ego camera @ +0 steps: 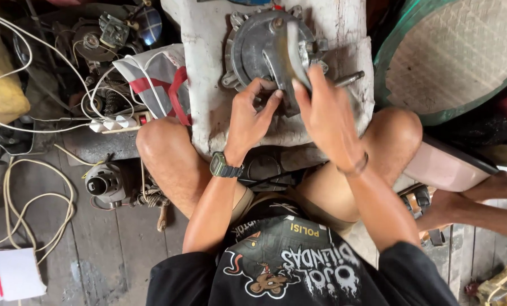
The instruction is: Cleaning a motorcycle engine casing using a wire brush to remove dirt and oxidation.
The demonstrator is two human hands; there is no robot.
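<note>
A round grey metal motor housing (253,42) with lugs on its rim lies on a worn white block (208,96) between my knees. A short metal shaft (349,78) sticks out to its right. My left hand (250,116) rests with its fingertips pressed on the housing's lower edge; a dark green watch is on that wrist. My right hand (327,113) grips a flat, blurred metal tool (296,51) that lies across the housing's face. A bracelet circles the right wrist.
White cables (38,209) loop over the wooden floor at left, beside a power strip (117,122), a small motor part (103,182) and a red-and-white bag (157,76). Another person's foot (463,207) is at right, under a round woven tray (451,56).
</note>
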